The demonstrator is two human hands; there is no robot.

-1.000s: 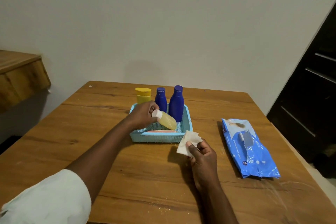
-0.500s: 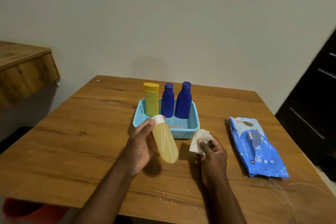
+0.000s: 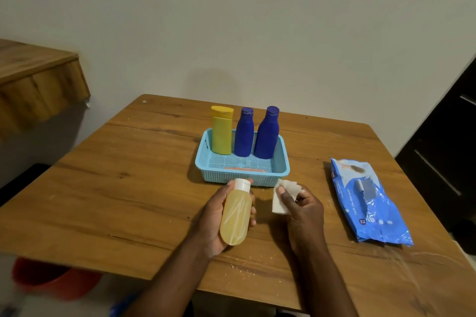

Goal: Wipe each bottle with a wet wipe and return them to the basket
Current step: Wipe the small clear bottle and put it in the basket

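One bottle in hand, one wipe ready, three bottles in the basket.

At lower centre of the frame the left hand [image 3: 216, 221] has its fingers curled round a clear bottle [image 3: 235, 216] of amber liquid with a white cap, cap pointing up-frame; beside it, not touching, the right hand [image 3: 301, 207] pinches one folded white wet wipe [image 3: 282, 197] between thumb and fingers. Just above both sits one light blue basket [image 3: 242, 177] on the wooden table [image 3: 128, 188], holding three upright bottles in a row: one yellow bottle [image 3: 221, 134] and two blue bottles [image 3: 244, 134] [image 3: 267, 134]. One blue wipes pack [image 3: 368, 203] lies flat at right of the frame.
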